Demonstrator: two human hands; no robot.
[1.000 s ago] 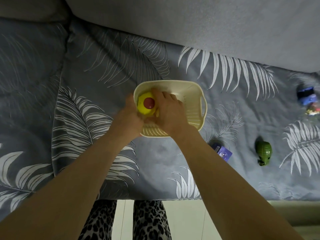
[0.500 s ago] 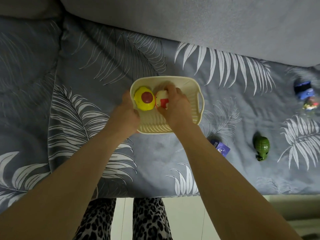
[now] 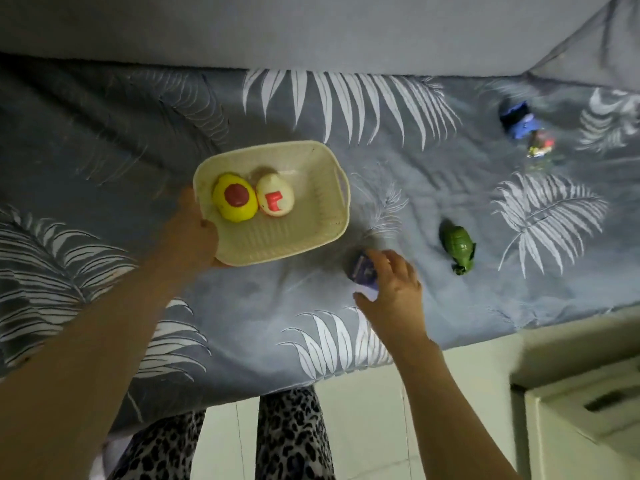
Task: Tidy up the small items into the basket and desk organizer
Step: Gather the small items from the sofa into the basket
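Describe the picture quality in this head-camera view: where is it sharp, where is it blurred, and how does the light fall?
Head view: dim, even indoor light; the basket and its yellow egg and white egg are fairly sharp; the right hand over the purple card is slightly smeared; the blue toy at the far right is blurred; the wide lens bends the bed edge.

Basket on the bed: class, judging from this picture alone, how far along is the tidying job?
Done: a yellow egg toy and a white egg toy lie in the basket, which the left hand holds by its rim. In hand: the right hand reaches a small purple item. Left: the green toy and blue toy lie on the bedspread. No desk organizer is visible.
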